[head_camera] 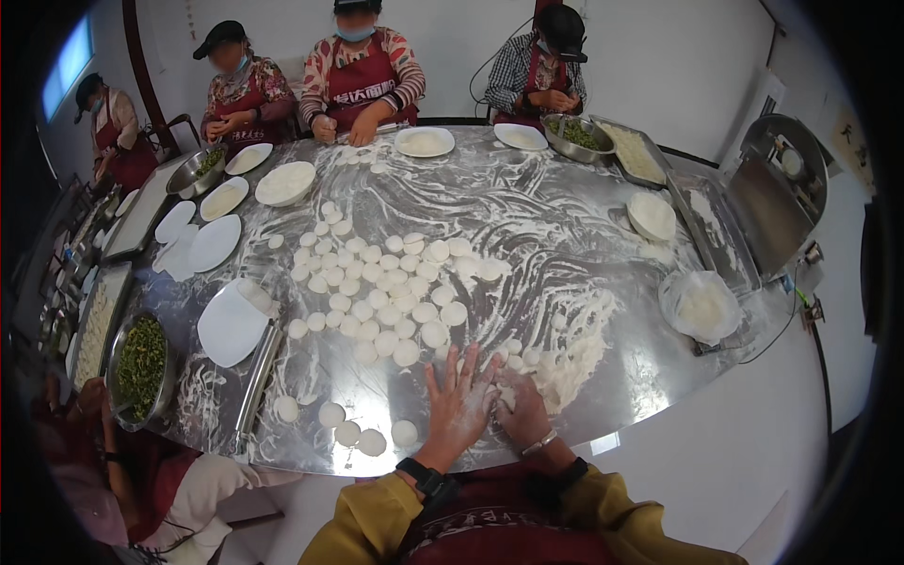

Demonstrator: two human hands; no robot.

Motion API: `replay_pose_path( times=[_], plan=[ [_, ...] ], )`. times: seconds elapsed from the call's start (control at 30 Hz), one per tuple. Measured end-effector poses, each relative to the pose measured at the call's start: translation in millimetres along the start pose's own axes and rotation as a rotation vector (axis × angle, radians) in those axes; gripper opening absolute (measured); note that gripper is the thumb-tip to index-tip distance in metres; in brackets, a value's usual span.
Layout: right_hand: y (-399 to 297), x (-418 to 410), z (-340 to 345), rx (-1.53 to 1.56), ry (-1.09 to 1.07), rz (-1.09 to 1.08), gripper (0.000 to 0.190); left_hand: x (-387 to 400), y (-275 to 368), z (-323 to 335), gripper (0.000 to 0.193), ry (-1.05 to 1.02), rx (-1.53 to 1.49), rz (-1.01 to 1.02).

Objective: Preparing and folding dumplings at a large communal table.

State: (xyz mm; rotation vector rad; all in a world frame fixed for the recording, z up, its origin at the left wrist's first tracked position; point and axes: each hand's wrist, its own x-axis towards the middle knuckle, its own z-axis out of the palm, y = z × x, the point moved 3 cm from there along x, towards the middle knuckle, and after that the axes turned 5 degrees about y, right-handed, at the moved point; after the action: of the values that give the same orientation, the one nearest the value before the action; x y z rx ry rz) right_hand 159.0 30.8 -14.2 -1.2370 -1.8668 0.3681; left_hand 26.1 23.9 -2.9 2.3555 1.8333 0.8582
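My left hand (459,399) lies palm down near the front edge of the floured metal table, its fingers spread. Close against it on the right, my right hand (521,409) is bent over a whitish piece of dough (506,395), mostly hidden between the two hands. Just beyond my fingers sit several small dough pieces (514,346) beside a heap of loose flour (575,360). A large group of flattened dough rounds (388,300) covers the middle of the table, and a few more rounds (371,443) lie left of my left wrist.
To the left are a metal rolling pin (256,385), a white plate (229,325) and a bowl of chopped green filling (141,367). A flour bowl in plastic (699,307) stands right, by a metal machine (770,205). Several people in aprons work around the table.
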Motion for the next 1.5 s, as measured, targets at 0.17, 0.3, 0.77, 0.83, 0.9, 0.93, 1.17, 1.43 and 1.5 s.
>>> replay_pose_path(
  times=[0.17, 0.3, 0.77, 0.83, 0.9, 0.93, 1.17, 1.43, 1.5],
  plan=[
    [-7, -1, -1, 0.034, -0.096, 0.012, 0.042, -11, -14, -8, 0.056, -0.011, 0.047, 0.002],
    [-17, -10, 5, 0.065, -0.2, 0.029, 0.041, -20, -35, -27, 0.056, -0.013, 0.088, -0.05],
    [-41, -16, 21, -0.051, -0.4, -0.134, 0.042, -25, -53, -35, 0.053, 0.035, 0.145, -0.158],
    [-39, -17, 22, -0.027, -0.402, -0.148, 0.042, -24, -52, -35, 0.053, 0.036, 0.145, -0.156],
    [-37, -19, 27, -0.007, -0.386, -0.218, 0.042, -24, -53, -35, 0.051, 0.073, 0.132, -0.147],
    [-39, -18, 27, -0.005, -0.387, -0.219, 0.042, -24, -53, -35, 0.051, 0.073, 0.133, -0.149],
    [-42, -19, 23, 0.193, -0.34, 0.091, 0.041, -24, -51, -36, 0.051, 0.075, 0.119, -0.159],
    [-38, -21, 26, -0.081, -0.322, -0.093, 0.036, -24, -51, -36, 0.052, 0.092, 0.119, -0.157],
    [-39, -21, 26, -0.091, -0.36, -0.098, 0.035, -24, -52, -36, 0.052, 0.097, 0.118, -0.155]
  ],
)
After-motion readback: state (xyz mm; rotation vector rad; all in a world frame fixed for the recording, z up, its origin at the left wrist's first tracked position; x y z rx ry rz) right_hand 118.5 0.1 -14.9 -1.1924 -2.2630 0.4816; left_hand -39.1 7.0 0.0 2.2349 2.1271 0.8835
